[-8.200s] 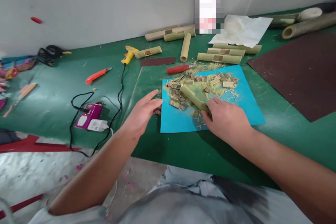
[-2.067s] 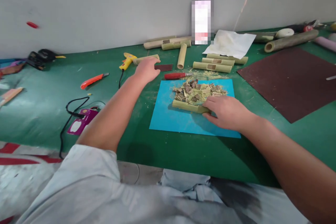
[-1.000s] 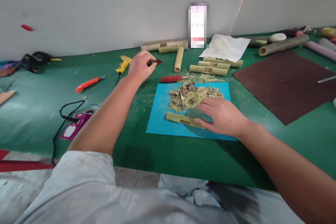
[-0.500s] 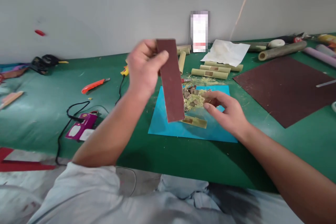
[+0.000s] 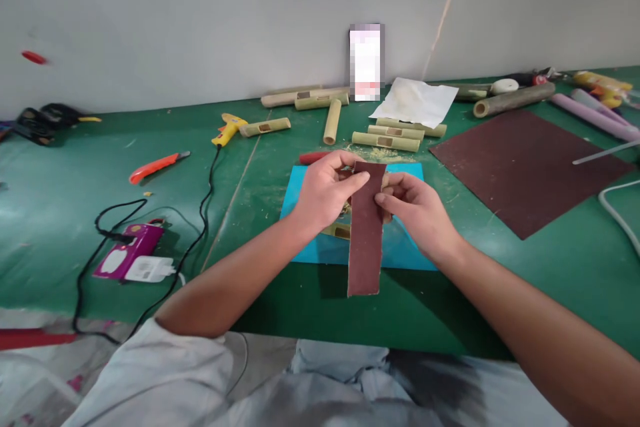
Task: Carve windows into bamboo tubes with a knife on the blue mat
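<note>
A dark reddish-brown strip of sandpaper (image 5: 365,240) hangs upright in front of me, above the blue sheet (image 5: 300,197). My left hand (image 5: 330,190) pinches its upper left part, thumb on the front face and fingers behind. At the strip's right edge, my right hand (image 5: 417,210) is closed, its thumb at the edge and its fingertips partly hidden. Behind the strip, a cut bamboo piece (image 5: 336,231) lies on the blue sheet. The strip and my hands hide most of the chips and shavings there.
Several slotted bamboo tubes (image 5: 386,141) lie beyond the blue sheet. A large sandpaper sheet (image 5: 525,173) covers the table's right side. To the left are an orange utility knife (image 5: 155,168), a yellow glue gun (image 5: 230,129) and a purple power strip (image 5: 131,250) with trailing cords.
My left hand has brought the sandpaper strip down and to the right. My right hand has moved from the chips to the strip's right edge. The view has shifted slightly.
</note>
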A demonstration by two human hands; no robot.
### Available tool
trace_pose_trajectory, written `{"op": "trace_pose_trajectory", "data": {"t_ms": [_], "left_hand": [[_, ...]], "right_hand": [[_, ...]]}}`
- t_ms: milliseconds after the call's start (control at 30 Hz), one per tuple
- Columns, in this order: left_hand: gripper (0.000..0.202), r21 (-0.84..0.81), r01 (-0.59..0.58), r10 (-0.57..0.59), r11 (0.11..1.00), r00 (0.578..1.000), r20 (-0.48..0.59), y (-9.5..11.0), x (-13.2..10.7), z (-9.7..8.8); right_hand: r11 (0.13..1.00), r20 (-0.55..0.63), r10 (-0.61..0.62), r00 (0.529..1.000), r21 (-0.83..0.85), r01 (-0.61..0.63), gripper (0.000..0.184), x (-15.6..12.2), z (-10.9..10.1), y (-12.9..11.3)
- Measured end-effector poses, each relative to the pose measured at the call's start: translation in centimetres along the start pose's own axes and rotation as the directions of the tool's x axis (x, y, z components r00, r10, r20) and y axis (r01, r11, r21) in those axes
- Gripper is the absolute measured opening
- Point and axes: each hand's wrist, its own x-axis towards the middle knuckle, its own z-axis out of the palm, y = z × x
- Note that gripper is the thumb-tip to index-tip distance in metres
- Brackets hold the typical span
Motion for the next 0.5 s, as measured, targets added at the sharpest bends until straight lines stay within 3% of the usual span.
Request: {"op": "trace_pose_trajectory", "data": {"t_ms": [167, 267, 433, 500], "left_hand": [[0.037, 0.005, 0.013, -0.014, 1.000, 0.979, 0.202, 0.6, -0.7, -0.3], [0.045, 0.008, 0.036, -0.037, 0.999, 0.972, 0.231, 1.1, -0.8, -0.7], [0.025, -0.009, 0.153, -0.144, 0.988, 0.945, 0.293, 1.5, -0.2, -1.3], [0.027, -0.028, 0.179, -0.160, 0.983, 0.930, 0.332, 1.4, 0.1, -1.5]], "right_hand": [[0.998, -0.024, -0.056, 0.998, -0.043, 0.055, 0.025, 0.2, -0.4, 0.2], [0.994, -0.039, -0.071, 0.997, -0.088, 0.067, 0.022, 0.2, -0.6, 0.3], [0.989, -0.056, -0.079, 0.995, -0.131, 0.071, 0.018, 0.3, -0.9, 0.3], [0.988, -0.061, -0.088, 0.994, -0.135, 0.079, 0.018, 0.3, -0.9, 0.2]]}}
